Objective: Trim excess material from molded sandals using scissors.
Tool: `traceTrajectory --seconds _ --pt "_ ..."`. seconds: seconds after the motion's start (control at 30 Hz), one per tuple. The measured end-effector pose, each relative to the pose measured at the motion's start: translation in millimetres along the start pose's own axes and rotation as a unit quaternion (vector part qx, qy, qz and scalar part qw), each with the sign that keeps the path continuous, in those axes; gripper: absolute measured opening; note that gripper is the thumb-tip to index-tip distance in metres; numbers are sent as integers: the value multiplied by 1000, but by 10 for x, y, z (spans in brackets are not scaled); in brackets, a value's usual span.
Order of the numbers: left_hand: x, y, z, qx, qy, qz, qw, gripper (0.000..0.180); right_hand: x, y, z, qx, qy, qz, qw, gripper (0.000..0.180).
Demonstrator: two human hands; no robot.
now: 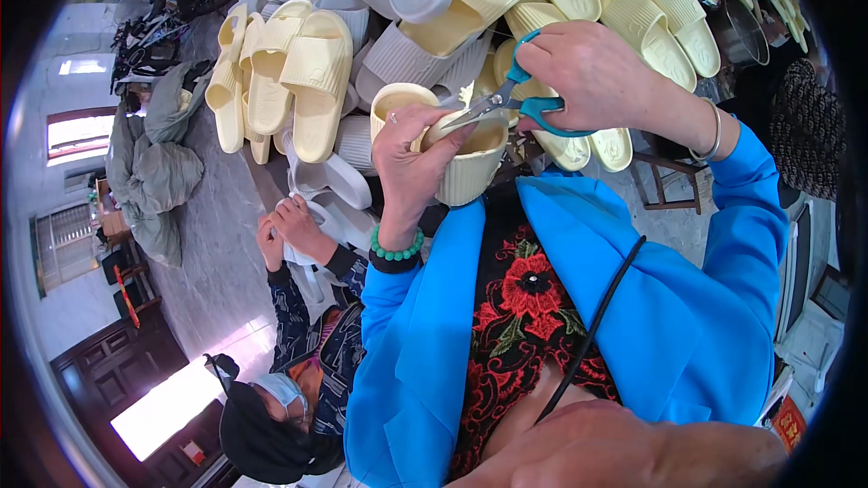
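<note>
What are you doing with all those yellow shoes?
A person in a blue jacket holds a pale yellow slipper in the left hand. The right hand holds teal-handled scissors, with the blades at the slipper's edge. Ahead lies a big pile of slippers, yellow and pale grey-white. To the left sits another person in a dark patterned top, whose hands are on a white slipper.

We record: grey stone floor (212,244) with a bright sunlit patch (lower left), dark wooden panelled door (117,352), 2 lit windows (77,131), grey sacks (158,172) piled alongside, wooden stool (674,183).
</note>
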State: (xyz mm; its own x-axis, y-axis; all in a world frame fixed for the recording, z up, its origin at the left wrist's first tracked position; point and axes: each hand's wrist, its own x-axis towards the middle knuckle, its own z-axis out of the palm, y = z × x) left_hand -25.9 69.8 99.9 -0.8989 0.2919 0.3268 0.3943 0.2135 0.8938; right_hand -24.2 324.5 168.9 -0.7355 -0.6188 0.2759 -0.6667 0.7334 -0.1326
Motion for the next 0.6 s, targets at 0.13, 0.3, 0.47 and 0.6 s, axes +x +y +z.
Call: traceTrajectory --seconds 0.13,0.3,0.47,0.6 --pt "16 6 -7 23 -5 18 1000 20 -32 51 56 -36 -27 38 998 50" --pt "-3 30 -34 -48 34 -9 998 20 13 168 57 35 -84 174 981 57" --pt "-14 -104 -98 -137 78 -35 987 20 -55 238 164 60 -57 134 987 58" --pt "-41 -197 -158 -196 95 -46 975 24 -53 219 178 48 -9 122 991 54"
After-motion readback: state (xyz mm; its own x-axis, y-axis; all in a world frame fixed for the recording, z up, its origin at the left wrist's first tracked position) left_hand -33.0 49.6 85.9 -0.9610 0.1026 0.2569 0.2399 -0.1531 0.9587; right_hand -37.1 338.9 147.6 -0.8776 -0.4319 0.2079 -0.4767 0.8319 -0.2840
